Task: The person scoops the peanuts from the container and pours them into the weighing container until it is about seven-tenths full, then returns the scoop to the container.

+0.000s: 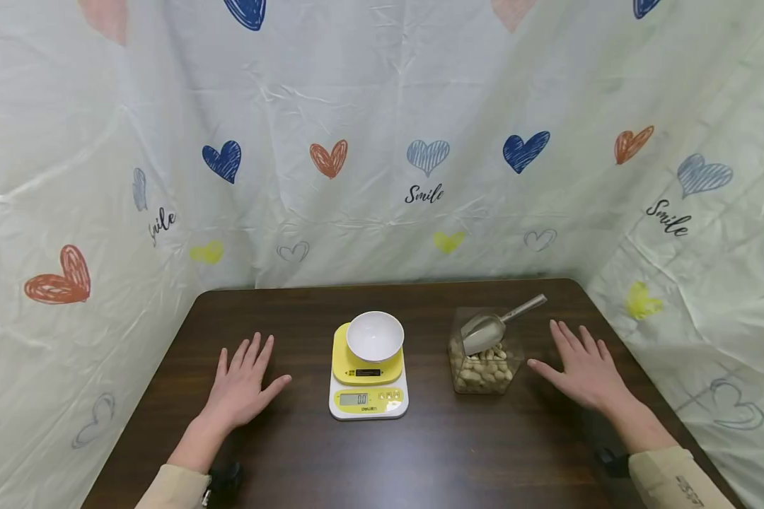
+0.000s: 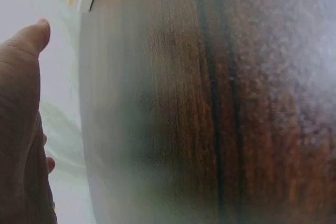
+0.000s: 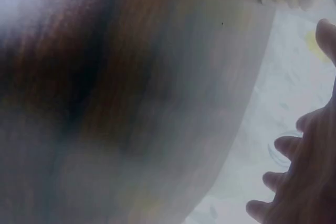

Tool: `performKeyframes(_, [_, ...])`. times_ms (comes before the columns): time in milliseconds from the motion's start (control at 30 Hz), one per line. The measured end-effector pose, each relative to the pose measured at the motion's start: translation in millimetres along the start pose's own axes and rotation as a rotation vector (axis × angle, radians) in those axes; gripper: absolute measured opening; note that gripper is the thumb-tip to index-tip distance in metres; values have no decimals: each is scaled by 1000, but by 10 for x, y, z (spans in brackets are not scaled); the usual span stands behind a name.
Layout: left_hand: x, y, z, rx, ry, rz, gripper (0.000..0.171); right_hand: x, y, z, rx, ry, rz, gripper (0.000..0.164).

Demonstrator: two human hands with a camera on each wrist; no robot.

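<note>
My left hand (image 1: pixel 242 387) is spread out with straight fingers at the left of the dark table, holding nothing. To its right stands a yellow and white kitchen scale (image 1: pixel 368 401) whose display reads 0.0. A white bowl (image 1: pixel 375 336) sits on the scale's platform. Farther right is a clear container (image 1: pixel 482 385) of peanuts (image 1: pixel 484 367), and a metal scoop (image 1: pixel 484 334) leans in it with its handle up to the right. Beside that container my right hand (image 1: pixel 582 367) is spread, fingers straight and nothing in it. Both wrist views show the hands' thumbs and parts of their fingers.
The dark wooden table (image 1: pixel 420 452) ends at a back edge just behind the scale and container. A white curtain (image 1: pixel 369 92) printed with hearts and "Smile" hangs behind it and along both sides.
</note>
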State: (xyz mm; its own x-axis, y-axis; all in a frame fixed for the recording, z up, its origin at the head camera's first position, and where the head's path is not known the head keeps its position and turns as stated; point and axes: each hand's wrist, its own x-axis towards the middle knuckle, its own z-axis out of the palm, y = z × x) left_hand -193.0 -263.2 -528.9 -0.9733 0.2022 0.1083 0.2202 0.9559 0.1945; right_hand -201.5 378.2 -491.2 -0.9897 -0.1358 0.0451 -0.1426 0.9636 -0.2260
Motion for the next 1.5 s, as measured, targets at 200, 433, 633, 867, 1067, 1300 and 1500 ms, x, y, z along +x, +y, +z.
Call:
performKeyframes(200, [-15, -8, 4, 0, -8, -2, 99, 20, -9, -55, -10, 6, -15, 106])
performKeyframes(433, [3, 2, -31, -14, -8, 6, 98, 38, 1, -102, -17, 11, -22, 106])
performKeyframes(633, [57, 126, -170, -50, 7, 39, 98, 56, 33, -278, 23, 40, -51, 104])
performKeyframes(867, [155, 614, -517, -150, 29, 188, 98, 168, 19, -664, 172, 88, -170, 97])
performKeyframes(1067, [248, 1148, -729, -210, 18, 352, 99, 262, -211, -954, 193, 135, -246, 89])
performKeyframes(1300, [352, 1794, -791, -464, -98, 502, 104, 343, -584, -1141, 120, 76, -314, 74])
performKeyframes(1500, [429, 2305, -597, -672, -218, 515, 110, 420, -769, -1069, -3, 33, -383, 56])
